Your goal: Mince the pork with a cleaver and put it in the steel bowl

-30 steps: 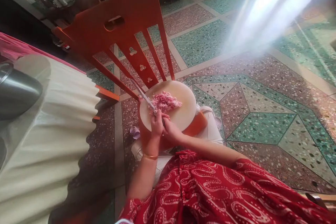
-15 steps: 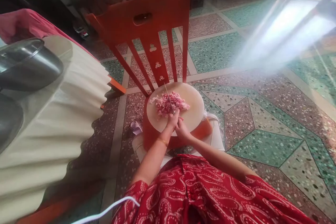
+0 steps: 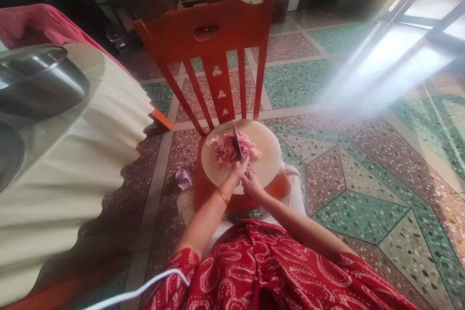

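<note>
A round pale cutting board (image 3: 269, 155) rests on the seat of a wooden chair. Chopped pink raw meat (image 3: 227, 149) is heaped on its middle. Across the meat lies the blade of a knife (image 3: 237, 144), its tip pointing away from me and its flat side partly showing. My left hand (image 3: 239, 170) is closed around the knife near where blade and handle meet. Just behind it, my right hand (image 3: 253, 186) is closed at the rear of the handle. Fingers of both hands hide most of the handle.
The slatted back of the red-brown chair (image 3: 214, 58) rises beyond the board. To the left, a table with a cream cloth (image 3: 90, 140) bears a large metal pot (image 3: 47, 82). A lilac slipper (image 3: 183, 180) shows on the floor. A white cable (image 3: 145, 288) crosses my left sleeve.
The blade has turned from a thin edge-on line to showing its flat side. Both hands keep hold of the knife. The camera view has shifted slightly.
</note>
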`<state>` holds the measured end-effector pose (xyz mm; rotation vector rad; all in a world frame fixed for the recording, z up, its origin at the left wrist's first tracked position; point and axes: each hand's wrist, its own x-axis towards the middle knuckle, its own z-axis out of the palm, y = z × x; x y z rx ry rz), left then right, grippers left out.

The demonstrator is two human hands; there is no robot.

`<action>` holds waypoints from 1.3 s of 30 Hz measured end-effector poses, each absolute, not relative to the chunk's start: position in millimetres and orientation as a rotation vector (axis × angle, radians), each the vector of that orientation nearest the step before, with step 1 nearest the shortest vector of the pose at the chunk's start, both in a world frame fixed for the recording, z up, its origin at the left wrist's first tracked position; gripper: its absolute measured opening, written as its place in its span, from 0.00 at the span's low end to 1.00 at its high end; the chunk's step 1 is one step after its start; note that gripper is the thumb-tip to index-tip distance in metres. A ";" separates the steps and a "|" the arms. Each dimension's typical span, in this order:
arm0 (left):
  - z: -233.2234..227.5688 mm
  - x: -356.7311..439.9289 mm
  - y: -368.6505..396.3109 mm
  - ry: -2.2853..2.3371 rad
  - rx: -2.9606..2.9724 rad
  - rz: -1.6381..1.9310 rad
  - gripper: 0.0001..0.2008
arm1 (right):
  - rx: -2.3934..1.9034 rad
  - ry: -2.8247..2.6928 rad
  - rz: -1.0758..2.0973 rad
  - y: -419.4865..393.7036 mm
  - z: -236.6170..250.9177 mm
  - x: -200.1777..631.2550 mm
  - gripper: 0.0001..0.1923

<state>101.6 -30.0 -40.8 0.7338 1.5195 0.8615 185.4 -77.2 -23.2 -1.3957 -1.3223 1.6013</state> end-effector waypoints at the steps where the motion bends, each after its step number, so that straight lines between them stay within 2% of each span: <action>1: -39.5 89.4 -26.8 1.499 0.783 0.805 0.25 | -1.432 -1.280 1.650 -76.1 -23.6 188.1 0.13; 3: -32.2 55.1 -17.0 1.553 0.919 0.738 0.24 | -1.510 -1.216 1.728 -72.8 -23.9 195.4 0.11; 6: -22.2 -2.3 4.3 1.980 1.319 0.849 0.12 | -1.574 -1.200 1.766 -66.5 -24.3 206.2 0.08; 7: -21.6 -17.5 12.5 2.145 1.450 0.831 0.11 | -1.568 -1.214 1.761 -64.9 -24.4 208.9 0.08; 9: -25.2 -38.1 29.6 2.292 1.587 0.675 0.18 | -1.547 -1.261 1.715 -63.7 -24.0 213.0 0.07; 11: -31.9 -46.7 46.2 2.278 1.693 0.546 0.20 | -1.520 -1.364 1.587 -65.8 -22.3 216.8 0.06; 13: -37.4 -47.7 61.1 2.228 1.752 0.506 0.15 | -1.492 -1.493 1.415 -69.9 -18.4 221.7 0.04; 15: -39.2 -43.5 72.5 2.190 1.710 0.562 0.13 | -1.472 -1.592 1.262 -73.5 -11.0 227.6 0.04; 18: -37.1 -24.3 76.7 2.066 1.622 0.764 0.15 | -1.475 -1.645 1.077 -72.9 9.4 236.7 0.05; 23: -34.0 26.8 40.7 1.656 1.995 0.771 0.17 | -1.329 -1.655 0.879 -56.0 62.6 247.7 0.14; 26: -34.3 27.6 4.6 1.663 1.944 0.999 0.19 | -1.195 -1.670 0.781 -45.2 80.4 246.1 0.18; 30: -47.5 -2.1 -48.6 1.978 1.542 1.237 0.18 | -1.236 -1.758 0.781 -39.4 49.7 231.3 0.19; 34: -68.1 -9.2 -86.6 2.096 1.456 1.218 0.16 | -1.639 -1.975 1.057 -36.2 9.6 221.5 0.18; 36: -73.6 -3.8 -92.5 2.095 1.436 1.237 0.15 | -1.652 -2.020 1.062 -35.1 14.1 221.5 0.19; 39: -78.3 2.8 -89.4 2.067 1.450 1.299 0.15 | -1.423 -1.991 0.903 -38.1 39.3 219.7 0.25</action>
